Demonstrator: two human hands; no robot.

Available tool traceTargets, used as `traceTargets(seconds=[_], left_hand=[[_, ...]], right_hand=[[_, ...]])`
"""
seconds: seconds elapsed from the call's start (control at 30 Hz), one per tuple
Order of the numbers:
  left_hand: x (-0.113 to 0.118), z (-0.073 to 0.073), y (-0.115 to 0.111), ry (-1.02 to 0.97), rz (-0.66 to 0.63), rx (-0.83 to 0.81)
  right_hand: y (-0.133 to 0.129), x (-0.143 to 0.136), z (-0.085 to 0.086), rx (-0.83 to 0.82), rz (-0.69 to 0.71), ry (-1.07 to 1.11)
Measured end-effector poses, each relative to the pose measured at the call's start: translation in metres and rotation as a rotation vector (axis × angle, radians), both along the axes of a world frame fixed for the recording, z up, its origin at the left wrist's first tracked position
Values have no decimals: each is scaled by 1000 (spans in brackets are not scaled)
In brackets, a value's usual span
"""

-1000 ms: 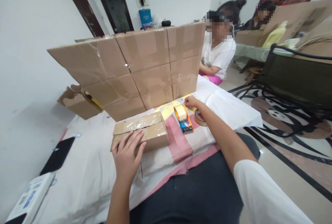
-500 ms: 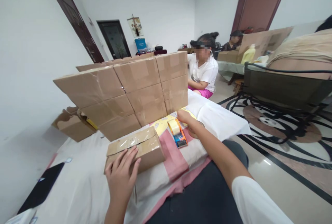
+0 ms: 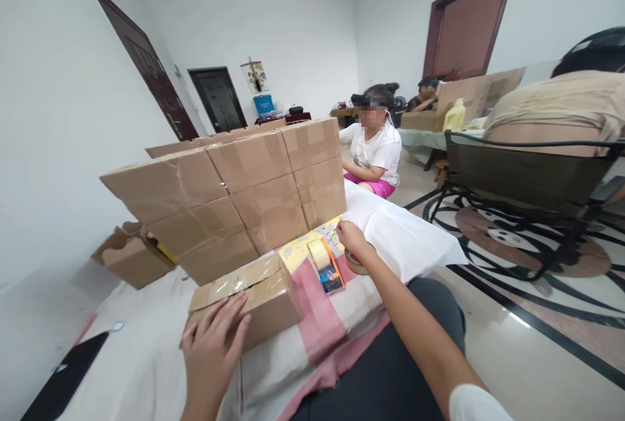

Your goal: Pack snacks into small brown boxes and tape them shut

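My left hand (image 3: 217, 326) lies with its fingers spread on the top and near side of a small cardboard box (image 3: 276, 307). Clear tape shines on the lid, and a dark slit runs along part of its seam. My right hand (image 3: 350, 239) is closed beyond a tape dispenser (image 3: 326, 265) with an orange and blue frame; whatever its fingers hold, if anything, is hidden. Under my right wrist sits a brown ring like a tape roll (image 3: 355, 266), partly covered by the arm. The dispenser stands apart from both hands, right of the box.
Stacked cardboard boxes (image 3: 263, 206) form a wall behind the small box. An open carton (image 3: 131, 255) stands at left, near a black flat object (image 3: 68, 375). A person in a white shirt (image 3: 375, 151) sits beyond the stack. A folding chair (image 3: 522, 177) is at right.
The camera view has tilted, so the whole scene sits lower and slightly left. My right hand has shifted a little away from the dispenser, still closed. My left hand stays on the box.
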State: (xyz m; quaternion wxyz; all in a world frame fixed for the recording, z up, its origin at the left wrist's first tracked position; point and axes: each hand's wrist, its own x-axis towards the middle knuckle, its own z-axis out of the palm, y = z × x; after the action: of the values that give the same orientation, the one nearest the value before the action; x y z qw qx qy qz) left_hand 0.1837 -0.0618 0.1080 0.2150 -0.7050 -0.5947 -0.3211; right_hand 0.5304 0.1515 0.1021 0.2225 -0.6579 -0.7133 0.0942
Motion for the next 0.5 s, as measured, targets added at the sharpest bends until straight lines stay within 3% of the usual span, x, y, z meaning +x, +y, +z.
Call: traceTargets(seconds=[0.27,0.5], left_hand=[[-27,-6,21,89,-158,99],[-28,-3,22,84,-189,95]], right_hand=[[-13,4,-1,105,62,255],[-36,-3,1,174,222,613]])
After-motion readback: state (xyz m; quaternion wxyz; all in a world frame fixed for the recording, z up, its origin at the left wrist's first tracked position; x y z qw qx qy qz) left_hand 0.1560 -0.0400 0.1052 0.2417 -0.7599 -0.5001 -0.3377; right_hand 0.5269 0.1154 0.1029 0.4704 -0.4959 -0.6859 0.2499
